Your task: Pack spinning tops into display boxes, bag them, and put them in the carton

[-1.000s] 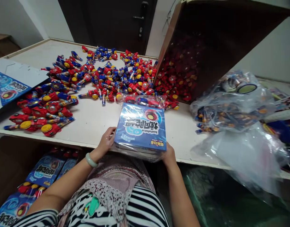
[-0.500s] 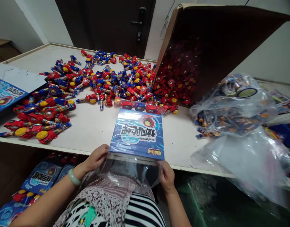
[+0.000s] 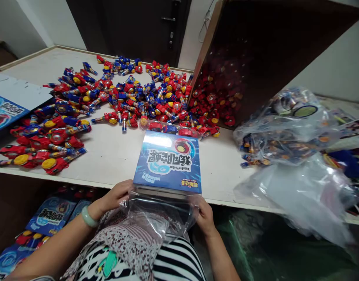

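A blue printed display box (image 3: 167, 164) lies at the table's front edge inside a clear plastic bag (image 3: 162, 210). The bag's open end hangs toward my body. My left hand (image 3: 121, 195) grips the bag's left side near the box's front corner, fingers closed. On the opposite side, my right hand (image 3: 205, 216) is closed on the bag's right edge. Red and blue toys (image 3: 169, 128) stick out at the far end of the box, under the plastic.
Many red and blue toys (image 3: 123, 93) are heaped across the table (image 3: 109, 150). A tipped carton (image 3: 264, 47) holds more. Plastic bags (image 3: 287, 128) lie at right. Another blue box (image 3: 6, 111) sits at left. Packed boxes (image 3: 50, 214) stand below the table.
The view has tilted down slightly. The bag's open end has been spread and shifted, and both hands still hold its sides.
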The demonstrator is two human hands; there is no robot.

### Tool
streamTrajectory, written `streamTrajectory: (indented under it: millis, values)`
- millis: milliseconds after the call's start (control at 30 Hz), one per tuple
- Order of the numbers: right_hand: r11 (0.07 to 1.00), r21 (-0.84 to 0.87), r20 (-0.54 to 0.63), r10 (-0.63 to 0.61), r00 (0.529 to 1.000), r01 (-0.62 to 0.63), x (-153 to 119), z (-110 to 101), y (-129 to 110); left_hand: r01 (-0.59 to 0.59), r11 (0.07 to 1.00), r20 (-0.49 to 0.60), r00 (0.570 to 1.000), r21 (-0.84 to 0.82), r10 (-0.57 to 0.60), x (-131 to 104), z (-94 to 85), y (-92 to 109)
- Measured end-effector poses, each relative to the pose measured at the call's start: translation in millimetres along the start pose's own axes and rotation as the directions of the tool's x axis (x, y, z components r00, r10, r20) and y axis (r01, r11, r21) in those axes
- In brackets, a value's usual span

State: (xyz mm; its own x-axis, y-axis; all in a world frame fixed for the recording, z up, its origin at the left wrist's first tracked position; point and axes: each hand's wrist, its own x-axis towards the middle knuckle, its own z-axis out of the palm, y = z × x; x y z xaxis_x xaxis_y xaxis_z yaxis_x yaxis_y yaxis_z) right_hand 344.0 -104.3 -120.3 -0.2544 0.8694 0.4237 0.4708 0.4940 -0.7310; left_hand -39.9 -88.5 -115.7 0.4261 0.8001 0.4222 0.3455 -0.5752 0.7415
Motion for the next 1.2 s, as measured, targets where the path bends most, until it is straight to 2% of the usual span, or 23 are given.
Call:
streamTrajectory:
  millis: [67,133,233,333,400,467,533,600,700,767,833,967,1033,1100,1200]
  values:
    - [0.999,0.013,-0.033,0.047,0.998,-0.047,5.5,3.8,-4.9,0.014,0.998,0.004,1.0,-0.059,-0.014,5.0,0.7,5.4]
    - [0.991,0.008,-0.103,0.134,0.986,-0.134,14.0,7.4,-12.0,0.078,0.99,-0.081,0.993,-0.118,-0.088,13.9,2.4,15.0]
    - [0.953,0.035,-0.211,0.302,0.93,-0.302,24.3,2.7,-26.7,0.233,0.961,-0.265,0.927,-0.152,-0.266,27.0,-4.3,34.1]
    - [0.894,0.117,-0.252,0.447,0.858,-0.432,20.0,-13.7,-40.3,0.327,0.941,-0.395,0.856,-0.088,-0.335,26.6,-22.9,47.5]
    - [0.874,0.127,-0.22,0.486,0.846,-0.469,5.7,-21.6,-46.6,0.383,0.924,-0.389,0.848,-0.017,-0.359,13.5,-32.7,49.8]
    - [0.864,0.118,-0.167,0.503,0.848,-0.489,-14.1,-19.8,-51.6,0.43,0.903,-0.307,0.862,0.017,-0.404,-7.4,-33.4,48.6]
    - [0.854,0.14,-0.143,0.518,0.844,-0.5,-31.7,-7.1,-55.6,0.457,0.89,-0.252,0.861,0.001,-0.442,-28.4,-23.5,46.2]
    - [0.845,0.166,-0.157,0.531,0.833,-0.508,-40.3,11.2,-57.4,0.507,0.862,-0.284,0.826,-0.005,-0.487,-41.0,-7.4,43.8]
    - [0.83,0.137,-0.257,0.557,0.79,-0.541,-36.1,32.4,-54.6,0.585,0.811,-0.369,0.758,0.02,-0.537,-40.4,11.8,39.6]
    - [0.823,0.102,-0.325,0.559,0.763,-0.559,-31.1,34.7,-51.5,0.58,0.814,-0.434,0.74,0.027,-0.514,-35.9,13.4,36.6]
    - [0.828,0.073,-0.351,0.544,0.763,-0.557,-32.2,28.7,-50.0,0.562,0.826,-0.487,0.734,0.044,-0.474,-36.8,7.4,34.9]
    - [0.813,0.079,-0.293,0.572,0.766,-0.576,-48.9,16.9,-52.2,0.592,0.804,-0.488,0.719,0.057,-0.495,-50.6,-2.4,37.6]
    - [0.778,0.154,-0.197,0.628,0.753,-0.609,-53.1,19.7,-53.7,0.586,0.81,-0.462,0.72,0.007,-0.518,-52.2,1.1,39.7]
    - [0.738,0.228,-0.1,0.667,0.738,-0.636,-51.6,25.4,-54.7,0.57,0.821,-0.411,0.739,-0.04,-0.533,-48.2,6.7,41.0]
    - [0.719,0.277,-0.103,0.682,0.724,-0.638,-48.8,27.5,-56.5,0.566,0.823,-0.372,0.753,-0.056,-0.543,-43.9,7.6,42.8]
